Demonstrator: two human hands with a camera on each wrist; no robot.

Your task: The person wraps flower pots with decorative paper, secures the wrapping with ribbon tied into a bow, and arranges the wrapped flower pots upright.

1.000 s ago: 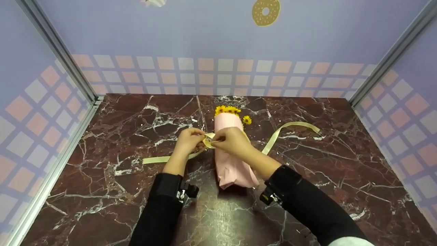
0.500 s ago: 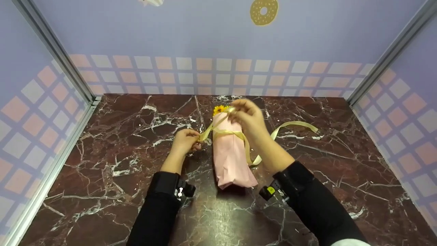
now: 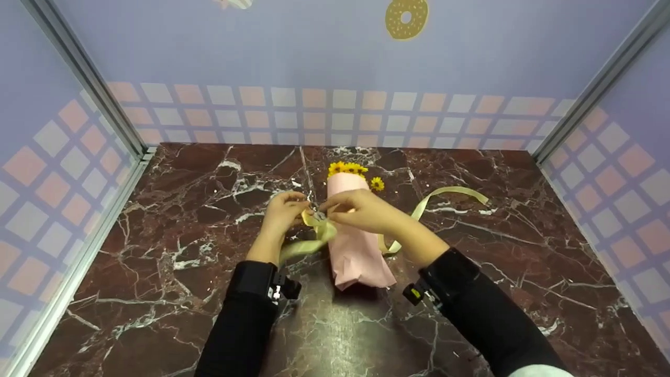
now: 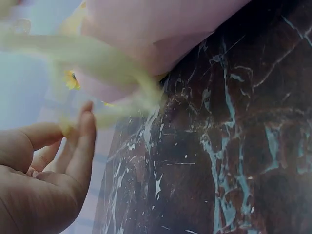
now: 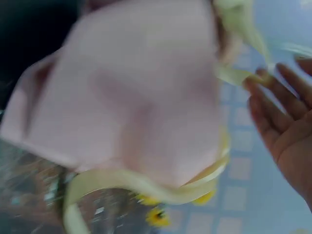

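A bouquet in pink wrapping paper (image 3: 356,251) lies on the table, its yellow flowers (image 3: 347,168) at the far end. Round it runs a pale yellow ribbon (image 3: 322,233), blurred in the left wrist view. My left hand (image 3: 282,213), just left of the wrap, pinches the ribbon between thumb and fingertips. Over the paper is my right hand (image 3: 364,210); in the right wrist view its fingers (image 5: 287,97) are spread and fairly straight, with ribbon right at the fingertips. The crossing on top of the wrap is mostly hidden by the right hand in the head view.
A long ribbon tail (image 3: 453,189) curves over the dark marble table (image 3: 497,293) right of the bouquet. One flower (image 3: 377,184) sticks out at the wrap's right side. Tiled panels (image 3: 335,112) close off the back and both sides.
My right hand went up over the flowers with the ribbon, then came back down beside my left hand. The ribbon now hangs loosely between them. My left hand stays near its place.
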